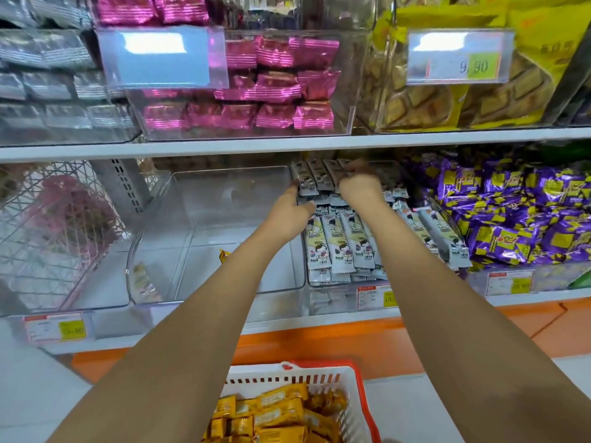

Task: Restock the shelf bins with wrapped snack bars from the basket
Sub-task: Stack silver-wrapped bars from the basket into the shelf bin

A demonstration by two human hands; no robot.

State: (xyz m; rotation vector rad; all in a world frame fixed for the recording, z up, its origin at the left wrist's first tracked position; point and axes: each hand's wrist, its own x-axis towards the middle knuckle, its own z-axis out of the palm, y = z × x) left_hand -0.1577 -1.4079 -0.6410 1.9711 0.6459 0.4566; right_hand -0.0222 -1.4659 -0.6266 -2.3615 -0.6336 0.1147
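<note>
A shop shelf [224,145] fills the view, lined with clear plastic bins of pink packs [278,87] above and purple packs [527,219] at the right. Both arms reach into the bin [332,302] on the lower shelf, which is already layered with grey bars [339,247] lying lengthwise, ends toward the front, so each label faces the shopper.

At the back of that bin, a row of bars [315,179] is held upright between the 2 hands. The left hand [289,212] grips its left edge, fingers up the side and thumb tucked beneath, squaring the row. The right hand [359,183] curls over the top from the right, pinning the bars together; motion blur hides how many bars its fingers actually cover. Holding from both sides probably keeps the slippery wrappers from fanning out while they are set down in line.

Next door, the clear bin [217,199] holds only a couple of yellow bars [225,255], so it looks the next one due for filling. The basket [319,367] sits below, close under the arms, heaped with orange bars [275,410] waiting for the shelf.
</note>
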